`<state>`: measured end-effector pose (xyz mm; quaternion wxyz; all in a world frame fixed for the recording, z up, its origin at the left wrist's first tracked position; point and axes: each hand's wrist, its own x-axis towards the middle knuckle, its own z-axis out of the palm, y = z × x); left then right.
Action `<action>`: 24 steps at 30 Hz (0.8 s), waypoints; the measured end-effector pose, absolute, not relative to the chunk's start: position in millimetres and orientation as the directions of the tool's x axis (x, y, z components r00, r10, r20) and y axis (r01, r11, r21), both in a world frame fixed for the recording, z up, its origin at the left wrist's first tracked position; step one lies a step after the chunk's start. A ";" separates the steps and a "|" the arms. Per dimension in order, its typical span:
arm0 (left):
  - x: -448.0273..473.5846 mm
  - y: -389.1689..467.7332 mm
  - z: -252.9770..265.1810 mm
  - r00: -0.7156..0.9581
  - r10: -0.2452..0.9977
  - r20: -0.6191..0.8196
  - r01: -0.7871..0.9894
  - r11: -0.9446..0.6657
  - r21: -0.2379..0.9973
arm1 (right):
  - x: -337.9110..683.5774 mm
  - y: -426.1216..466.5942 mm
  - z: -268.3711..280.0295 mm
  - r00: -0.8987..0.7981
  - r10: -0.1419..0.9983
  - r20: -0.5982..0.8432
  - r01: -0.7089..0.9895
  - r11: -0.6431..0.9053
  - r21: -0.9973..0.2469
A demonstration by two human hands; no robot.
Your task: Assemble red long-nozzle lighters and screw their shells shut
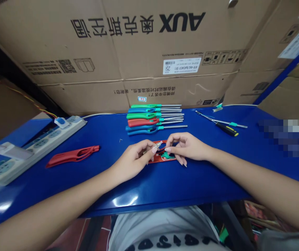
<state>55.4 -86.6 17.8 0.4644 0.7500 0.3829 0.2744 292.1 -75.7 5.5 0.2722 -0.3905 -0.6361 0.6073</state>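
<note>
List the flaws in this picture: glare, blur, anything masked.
Head view: bright white glare near the front edge of the blue table, more at its left corner; head view: a pixelated patch masks part of the right side; head view: the small part in the left hand lacks fine detail.

Landmark: the opened casing (157, 159), plain orange-red. Within it, a green piece (167, 156); over its far edge, a small fitting (159, 144), silvery. Under it, tabletop (204, 184) glossy deep blue. Beyond it, row of lighters (141, 115): handles green, blue and red, tubes silver, collars turquoise. Left of it, handle shell (72, 156) solid red; farther left, power strip (79, 124) white. Right of it and beyond, screwdriver (227, 129) black with yellow marking. Behind all, cardboard (139, 57) brown, printed black; its label (182, 66) white with black text. Nearer than casing: shirt (165, 223) grey, black lettering.
</note>
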 end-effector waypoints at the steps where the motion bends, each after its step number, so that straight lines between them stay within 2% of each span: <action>1: 55.1 -86.7 16.9 0.552 0.832 0.059 0.322 -0.278 0.905 | 291.5 -75.4 5.0 -0.544 0.832 -0.111 0.139 -0.041 -0.989; 13: 53.5 -82.4 7.2 0.513 0.854 0.084 0.286 -0.262 0.922 | 291.5 -75.2 -1.4 -0.543 0.840 -0.022 0.089 0.031 -0.996; 24: 54.4 -82.9 10.4 0.480 0.874 0.072 0.357 -0.270 0.894 | 293.0 -74.5 -2.7 -0.540 0.841 0.034 0.115 0.114 -0.987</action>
